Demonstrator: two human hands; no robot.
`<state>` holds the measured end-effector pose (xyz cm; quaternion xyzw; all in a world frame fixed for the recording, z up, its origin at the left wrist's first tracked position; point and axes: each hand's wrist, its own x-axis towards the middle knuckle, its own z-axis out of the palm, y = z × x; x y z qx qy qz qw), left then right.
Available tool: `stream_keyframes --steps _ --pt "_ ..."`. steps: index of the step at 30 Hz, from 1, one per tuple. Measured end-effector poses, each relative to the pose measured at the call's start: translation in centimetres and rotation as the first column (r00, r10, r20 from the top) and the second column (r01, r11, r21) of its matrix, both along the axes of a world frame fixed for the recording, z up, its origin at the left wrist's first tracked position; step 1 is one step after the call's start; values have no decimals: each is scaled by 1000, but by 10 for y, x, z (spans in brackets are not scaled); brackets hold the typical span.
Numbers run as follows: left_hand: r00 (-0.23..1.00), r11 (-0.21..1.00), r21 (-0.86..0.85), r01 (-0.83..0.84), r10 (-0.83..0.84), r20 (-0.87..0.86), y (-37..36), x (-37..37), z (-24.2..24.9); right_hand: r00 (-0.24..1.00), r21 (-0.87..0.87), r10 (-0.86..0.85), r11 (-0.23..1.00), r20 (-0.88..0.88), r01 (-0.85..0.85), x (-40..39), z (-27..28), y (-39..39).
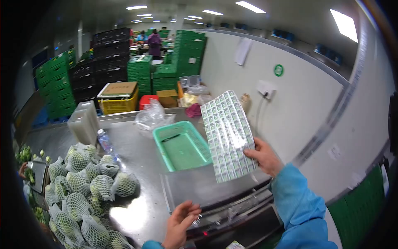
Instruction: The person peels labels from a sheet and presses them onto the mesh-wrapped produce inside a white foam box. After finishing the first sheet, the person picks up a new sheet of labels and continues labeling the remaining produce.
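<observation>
My right hand is closed on the lower right edge of a sheet of labels, thumb on its front. Rows of small green-and-white labels cover the sheet, which is held up tilted above the metal table. A green plastic basket stands just left of it, with a dark pen-like thing inside. My left hand is raised near the table's front edge, its fingers loosely bent and apart, with nothing seen in it. To its left lies a pile of round pale-green vegetables in white foam nets.
A bottle and a stack of clear trays stand behind the vegetables. Crumpled plastic bags lie at the back of the table. A white wall bounds the right. Crates and people are farther off.
</observation>
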<state>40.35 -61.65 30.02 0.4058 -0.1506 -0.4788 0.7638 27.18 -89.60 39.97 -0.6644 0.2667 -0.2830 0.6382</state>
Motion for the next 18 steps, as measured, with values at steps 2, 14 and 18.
stream_keyframes --steps 2,14,18 --pt "972 974 -20 226 -226 -56 -28 -30 -11 998 34 -52 998 17 52 -67 -4 36" --pt "903 940 -39 338 -313 295 -49 -265 -35 933 270 -355 906 60 327 -368 -85 177" --pt "930 944 -79 319 -297 216 -34 -316 -20 849 -142 -520 837 93 528 -398 -68 207"
